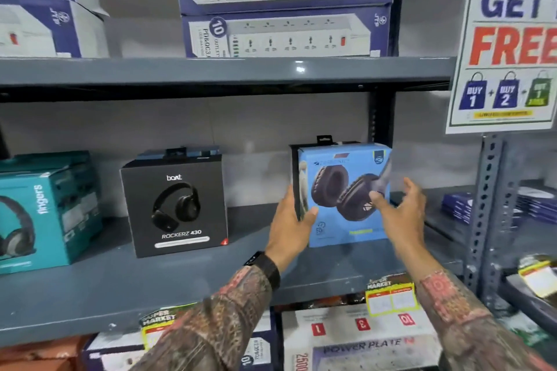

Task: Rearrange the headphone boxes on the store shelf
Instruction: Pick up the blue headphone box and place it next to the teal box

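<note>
Blue headphone box (346, 196) stands upright on the grey shelf (150, 289), right end of the row, just left of the dark upright post. Left hand (291, 221) grips its left edge: thumb on the front face, fingers wrapped behind the side. Right hand (401, 214) is at the box's right front, fingers spread and loosely curled, blurred; cannot tell whether it touches the box. Black boat box (177, 205) stands to the left, apart from the blue one; teal fingers box (45, 211) is further left, near the frame edge. Power strip boxes (283, 3) are stacked on the shelf above.
</note>
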